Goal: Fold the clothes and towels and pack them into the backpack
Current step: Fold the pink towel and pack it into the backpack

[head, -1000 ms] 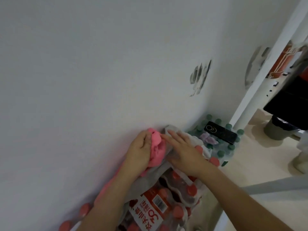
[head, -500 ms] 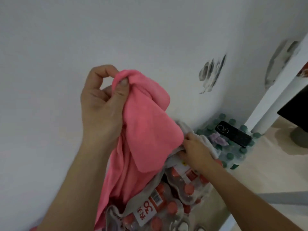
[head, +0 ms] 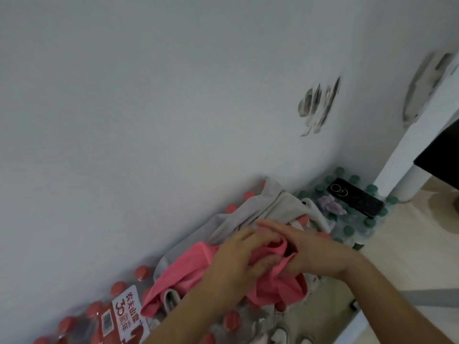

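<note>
Pink cloth [head: 188, 265] lowered — right hand [head: 320, 256] joins.

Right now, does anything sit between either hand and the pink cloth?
Nothing visible does: the left hand and right hand both grip the pink cloth, which lies over a grey garment on bottle packs. No backpack is in view.

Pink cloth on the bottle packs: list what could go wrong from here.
1. The left hand and right hand grip the pink cloth over lumpy red-capped bottles; the fold may come out crooked.
2. The gray garment beneath could drag along and perhaps nudge the phone nearby.
</note>
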`<state>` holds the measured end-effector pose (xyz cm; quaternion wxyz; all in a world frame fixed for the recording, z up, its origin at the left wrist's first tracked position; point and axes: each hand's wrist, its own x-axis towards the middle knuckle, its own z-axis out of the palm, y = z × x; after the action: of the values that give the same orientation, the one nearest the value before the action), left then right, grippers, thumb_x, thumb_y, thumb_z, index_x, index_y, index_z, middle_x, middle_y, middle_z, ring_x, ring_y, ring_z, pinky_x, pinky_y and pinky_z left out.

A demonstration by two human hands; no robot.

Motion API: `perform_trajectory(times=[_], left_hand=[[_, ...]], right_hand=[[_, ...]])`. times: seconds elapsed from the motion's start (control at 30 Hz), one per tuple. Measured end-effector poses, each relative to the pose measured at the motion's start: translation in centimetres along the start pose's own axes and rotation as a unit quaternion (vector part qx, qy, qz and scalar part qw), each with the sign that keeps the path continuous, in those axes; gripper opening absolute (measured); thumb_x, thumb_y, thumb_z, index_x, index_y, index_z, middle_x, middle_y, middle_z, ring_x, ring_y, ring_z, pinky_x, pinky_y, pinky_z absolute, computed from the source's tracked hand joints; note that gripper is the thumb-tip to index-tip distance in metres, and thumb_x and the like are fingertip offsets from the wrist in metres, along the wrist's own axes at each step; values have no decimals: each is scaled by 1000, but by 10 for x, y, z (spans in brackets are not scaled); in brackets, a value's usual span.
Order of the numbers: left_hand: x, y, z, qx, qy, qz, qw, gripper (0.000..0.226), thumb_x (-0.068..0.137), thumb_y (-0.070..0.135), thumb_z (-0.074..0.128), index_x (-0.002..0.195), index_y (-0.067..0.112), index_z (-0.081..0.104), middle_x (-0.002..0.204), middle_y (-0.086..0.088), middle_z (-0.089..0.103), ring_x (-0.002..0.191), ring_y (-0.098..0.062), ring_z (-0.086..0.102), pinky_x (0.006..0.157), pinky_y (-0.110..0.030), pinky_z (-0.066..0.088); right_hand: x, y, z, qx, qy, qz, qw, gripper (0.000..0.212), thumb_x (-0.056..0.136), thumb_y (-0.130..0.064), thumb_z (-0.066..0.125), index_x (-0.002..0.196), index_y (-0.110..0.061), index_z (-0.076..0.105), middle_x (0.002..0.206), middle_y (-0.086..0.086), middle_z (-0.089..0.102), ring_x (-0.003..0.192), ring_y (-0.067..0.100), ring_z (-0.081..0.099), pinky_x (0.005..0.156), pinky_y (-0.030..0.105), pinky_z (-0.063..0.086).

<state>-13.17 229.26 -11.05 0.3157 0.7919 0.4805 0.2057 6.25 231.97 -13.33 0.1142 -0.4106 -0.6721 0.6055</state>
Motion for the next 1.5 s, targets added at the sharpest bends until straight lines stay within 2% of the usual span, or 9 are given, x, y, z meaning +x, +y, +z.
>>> perform_trajectory(times=[0.1,0.23,0.47,0.73,0.87,0.97,1.17,1.33,1.5], left_hand=[[-18,-19,4,139,-58,-50,987,74,72,54,66,136,48,29,130,20,37,113,0,46,87,-24,46],[-47,-65,6,294,-52,-120,947,68,77,36,56,141,38,31,134,11,47,113,-15,52,83,-32,49],[-57,-118,-36,349,43,-122,928,40,75,21,62,115,29,62,99,3,62,92,-20,53,73,-34,46],[-59,-132,-73,207,34,-90,974,36,77,18,67,111,31,66,114,9,61,108,-15,52,98,-33,42],[-80,-116,-85,-31,80,-117,989,23,95,22,54,75,31,61,71,19,62,67,5,55,60,-9,38],[-92,-99,-105,-158,75,-125,977,28,93,36,57,68,24,60,64,8,60,60,-4,52,55,-17,40],[-124,-67,-148,-180,-297,-80,934,25,75,12,77,97,19,68,92,5,70,83,-8,65,71,-19,49],[-156,-59,-143,-163,-214,-35,963,30,91,42,55,68,22,55,64,10,44,62,-6,40,58,-20,33],[-175,-35,-135,-289,-166,-36,942,6,88,23,65,88,19,70,83,2,69,77,-10,62,68,-22,48]], right_hand=[[1,-1,4,-52,58,-18,997,12,79,-8,59,87,-9,68,61,-5,56,55,6,49,60,34,46],[-15,15,-9,134,165,-9,977,23,71,-13,57,84,0,71,78,24,60,72,26,57,69,34,52],[-46,17,0,444,357,-33,821,25,64,8,34,57,-4,54,69,9,66,62,21,61,51,25,49],[-63,21,78,481,316,-26,817,43,49,-9,54,85,4,72,108,25,67,89,34,64,70,40,57],[-77,9,99,465,309,-28,829,43,73,-10,46,109,-2,69,112,25,66,98,38,64,79,42,56],[-84,4,108,396,366,-5,842,36,78,-23,60,105,-3,72,108,24,67,100,42,62,84,47,54],[-81,-6,122,5,497,181,849,19,74,0,66,68,-17,69,66,3,67,63,24,61,67,38,51],[-74,-22,137,-325,423,309,787,17,79,-23,61,92,-34,58,106,-10,50,106,18,49,84,37,37],[-63,-80,168,-36,262,6,964,62,78,-33,75,129,-47,43,134,-34,40,124,3,46,91,21,44]])
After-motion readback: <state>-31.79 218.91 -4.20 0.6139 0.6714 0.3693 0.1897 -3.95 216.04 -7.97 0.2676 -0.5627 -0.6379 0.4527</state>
